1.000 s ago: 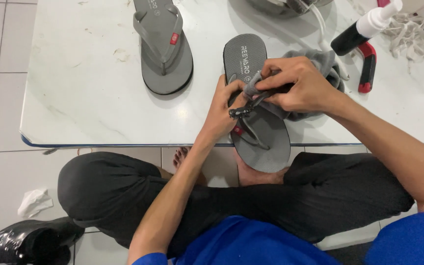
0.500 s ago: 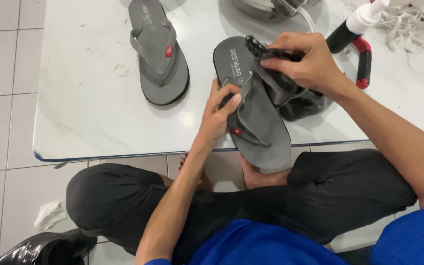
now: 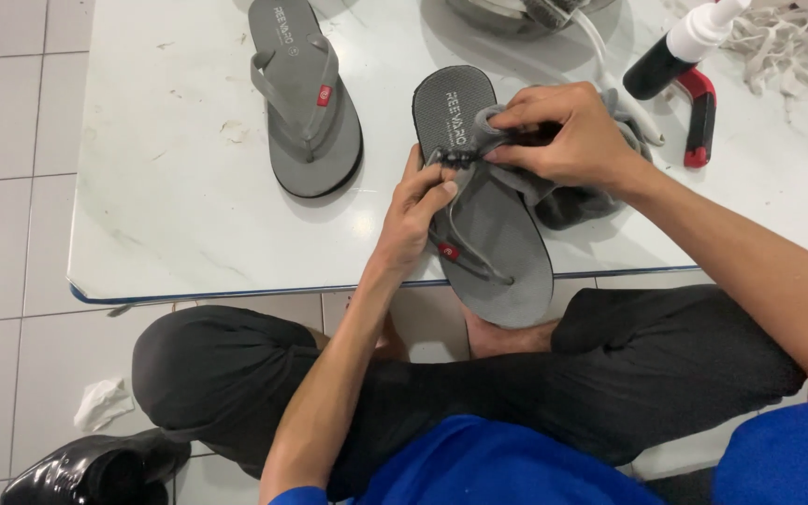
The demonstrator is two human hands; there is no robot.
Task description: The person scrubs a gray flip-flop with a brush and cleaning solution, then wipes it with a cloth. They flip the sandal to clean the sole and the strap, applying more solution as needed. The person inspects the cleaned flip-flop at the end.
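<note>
A grey flip-flop [image 3: 493,220] lies on the white marble table [image 3: 170,215], its toe end hanging over the front edge. My left hand [image 3: 413,215] grips the sandal's left side and pinches the strap. My right hand [image 3: 568,136] presses a grey cloth [image 3: 563,192] onto the strap near the heel end. A second grey flip-flop [image 3: 306,98] with a red tag rests flat on the table to the left, untouched.
A spray bottle [image 3: 675,56] with a dark body and white nozzle, a red-and-black handle [image 3: 699,117], a metal bowl [image 3: 507,14] and tangled white cord [image 3: 787,42] sit at the far right. Below are my crossed legs, a black shoe [image 3: 86,472] and crumpled tissue [image 3: 100,402] on tiles.
My right hand has slid with the cloth along the strap toward the heel end, and my left hand has shifted up the sandal's side. The view has moved slightly.
</note>
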